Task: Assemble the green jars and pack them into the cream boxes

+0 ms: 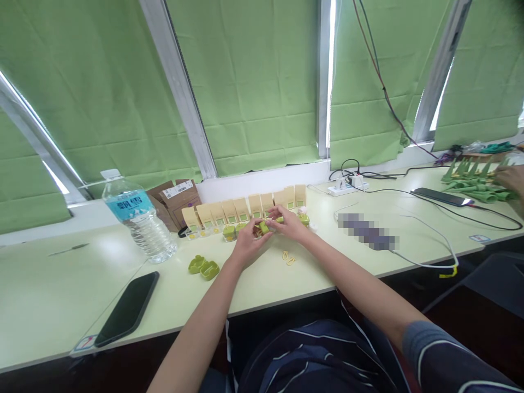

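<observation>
From where I sit, the small green piece [264, 226] is up between both hands, just above the table [254, 284] and in front of the row of tan cards [229, 210]. The left hand [249, 243] has its fingers closed on it. The right hand [286, 222] meets it from the other side with thumb and fingertips; whether those pinch it or only press, I cannot tell, since the fingers hide much of it.

I judge this handling wants a steady left hand as the anchor, with light, even fingertip work from the right. I would leave a face of the piece uncovered so its alignment can be read, and mind the knuckles near the cards, which look easy to knock over.

Just in front of the cards sit more green boxes [229, 233]. Nearer the body lie two yellow clips [288, 258], small enough for a wrist to sweep aside. To the left are green shells [203, 267], a black phone [129, 308] and a water bottle [139, 218]. Well off to the right, a co-worker's hand [510, 180] is beside green cloth pieces [470, 183].
</observation>
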A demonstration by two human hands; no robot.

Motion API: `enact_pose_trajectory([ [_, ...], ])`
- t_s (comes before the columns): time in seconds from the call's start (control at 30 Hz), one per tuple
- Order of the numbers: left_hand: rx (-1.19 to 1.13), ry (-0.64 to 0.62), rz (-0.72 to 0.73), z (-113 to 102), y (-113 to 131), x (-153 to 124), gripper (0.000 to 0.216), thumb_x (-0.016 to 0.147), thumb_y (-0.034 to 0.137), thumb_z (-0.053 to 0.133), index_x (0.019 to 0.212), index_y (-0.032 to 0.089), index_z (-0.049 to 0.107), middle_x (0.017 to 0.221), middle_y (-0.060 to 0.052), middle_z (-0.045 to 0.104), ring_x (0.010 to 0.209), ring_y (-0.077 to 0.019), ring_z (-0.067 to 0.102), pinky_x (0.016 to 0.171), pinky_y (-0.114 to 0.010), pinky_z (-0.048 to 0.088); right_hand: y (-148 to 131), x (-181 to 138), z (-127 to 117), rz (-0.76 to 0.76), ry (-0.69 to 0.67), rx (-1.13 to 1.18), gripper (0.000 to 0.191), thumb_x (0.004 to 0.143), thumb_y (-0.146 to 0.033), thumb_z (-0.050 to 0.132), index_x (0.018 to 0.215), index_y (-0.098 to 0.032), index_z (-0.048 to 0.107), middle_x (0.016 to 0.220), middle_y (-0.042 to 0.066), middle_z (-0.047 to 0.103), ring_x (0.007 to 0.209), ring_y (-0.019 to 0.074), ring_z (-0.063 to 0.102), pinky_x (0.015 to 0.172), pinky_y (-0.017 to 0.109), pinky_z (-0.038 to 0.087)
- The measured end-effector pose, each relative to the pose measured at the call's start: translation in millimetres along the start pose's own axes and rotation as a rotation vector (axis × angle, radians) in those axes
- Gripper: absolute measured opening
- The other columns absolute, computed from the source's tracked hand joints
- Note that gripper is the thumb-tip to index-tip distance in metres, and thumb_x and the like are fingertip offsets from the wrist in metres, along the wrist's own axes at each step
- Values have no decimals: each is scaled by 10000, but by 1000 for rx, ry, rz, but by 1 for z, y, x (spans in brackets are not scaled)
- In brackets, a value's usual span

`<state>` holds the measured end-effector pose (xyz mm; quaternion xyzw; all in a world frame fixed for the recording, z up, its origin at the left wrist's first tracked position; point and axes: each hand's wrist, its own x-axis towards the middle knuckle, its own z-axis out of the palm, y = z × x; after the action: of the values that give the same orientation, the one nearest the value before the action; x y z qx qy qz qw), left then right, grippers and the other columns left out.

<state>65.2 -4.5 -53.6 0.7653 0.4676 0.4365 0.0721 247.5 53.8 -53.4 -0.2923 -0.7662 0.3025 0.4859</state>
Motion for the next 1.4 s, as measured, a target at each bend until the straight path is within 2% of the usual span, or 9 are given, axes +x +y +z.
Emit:
enact_pose_trajectory([
  [0.13,-10,41,2,1,-5,1,416,805,431,708,1122,194,581,856,-18,628,713,-137,559,670,-274,464,1,-2,0,167,-92,4,383,850,-530,646,1048,-220,541,759,-4,678,603,143,644,558,260,520],
  [0.23,-9,66,6,2,-8,2,412,789,378,724,1130,201,573,933,-33,648,749,-141,583,698,-281,478,-1,-2,0,167,-132,41,346,847,-525,648,979,-228,530,661,-30,653,570,149,641,550,261,513],
  [0.33,6,79,-5,3,-8,2,400,775,341,723,1118,208,566,975,-38,655,767,-143,594,713,-284,485,-3,-2,-1,95,-107,8,353,818,-480,692,1009,-226,538,718,-21,674,651,158,664,619,278,525],
  [0.53,8,62,-46,3,-5,3,363,770,307,690,1091,211,549,1010,-46,663,834,-169,610,731,-299,486,0,-1,0,-2,-73,-10,491,710,-408,799,1089,-228,543,930,30,702,869,182,684,726,302,556],
  [0.83,27,45,-58,3,-11,4,387,758,309,691,1096,217,528,1083,-59,659,918,-192,616,749,-305,474,6,0,3,-71,-55,32,499,666,-364,824,1079,-212,590,999,50,691,931,177,668,776,326,600],
  [1.0,27,42,-58,2,-8,4,386,785,381,692,1096,211,537,1072,-71,663,912,-201,616,756,-319,471,2,-1,0,-97,-90,-17,392,701,-350,802,1048,-217,675,1027,51,704,943,194,669,774,319,586],
  [1.1,36,52,-60,2,-5,3,386,791,415,694,1087,208,559,1024,-67,665,890,-202,611,749,-319,465,-5,-3,-3,-86,-99,-43,311,799,-402,721,1059,-232,702,1027,46,723,918,195,681,756,306,564],
  [1.2,54,48,-62,1,-3,2,403,801,451,689,1108,219,571,938,-36,660,820,-182,597,724,-302,452,-10,-4,-5,-72,-96,-66,268,899,-434,599,1035,-229,706,1012,39,735,834,175,693,742,295,540],
  [1.4,61,20,-88,1,-2,2,440,798,495,695,1132,235,573,843,-1,649,751,-165,591,710,-291,439,-12,-4,-4,-18,-126,-54,271,939,-426,523,1033,-213,661,948,33,726,644,134,651,620,261,504],
])
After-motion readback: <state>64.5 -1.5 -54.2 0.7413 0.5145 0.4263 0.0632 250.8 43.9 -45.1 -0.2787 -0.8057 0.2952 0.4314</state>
